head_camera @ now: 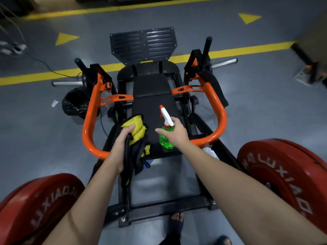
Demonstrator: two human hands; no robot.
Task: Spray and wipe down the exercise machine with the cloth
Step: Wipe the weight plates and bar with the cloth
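Left hand (122, 149): arm extended forward, fingers clenched round yellow-and-black cloth (137, 129).
Right hand (175, 133): arm extended, gripping green spray bottle (166, 141) at neck, nozzle pointing away.
Exercise machine (152, 96): black-padded, orange-framed, directly beneath and beyond both hands.

a green, white-nozzled spray bottle (165, 140) is upright over the orange-framed machine (220, 110), just beside a bunched yellow-and-black cloth (137, 127).
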